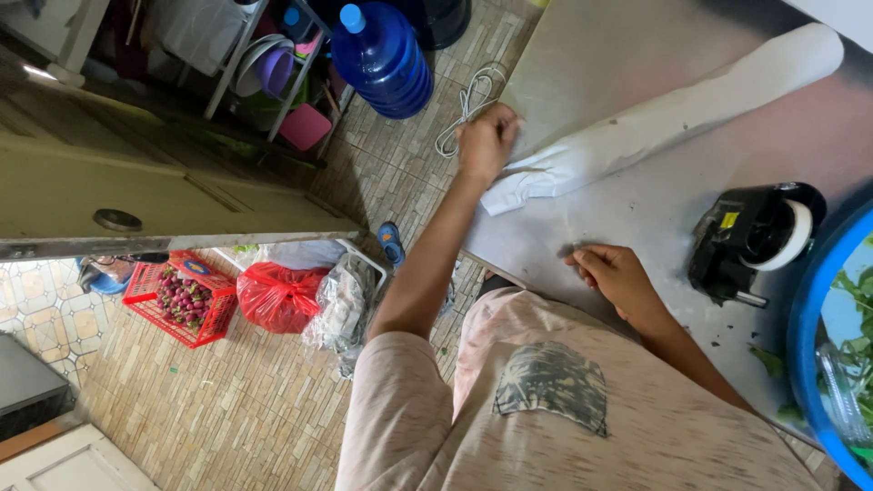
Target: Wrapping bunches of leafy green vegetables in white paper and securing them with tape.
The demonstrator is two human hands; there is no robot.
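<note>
One long white rolled sheet (673,114) lies on the grey metal tabletop (627,55); the left hand (486,141) has its grip closed on the roll's crumpled end. The right hand (618,273) rests curled, holding nothing. One red plastic crate (145,282) contains small purple fruit (182,298); one blue basin (809,318) contains green leaves (859,350).

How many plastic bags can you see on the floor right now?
2: a red bag beside the red crate, and a clear bag just right of it, against a wire rack. More may lie hidden behind the person's left arm.
</note>
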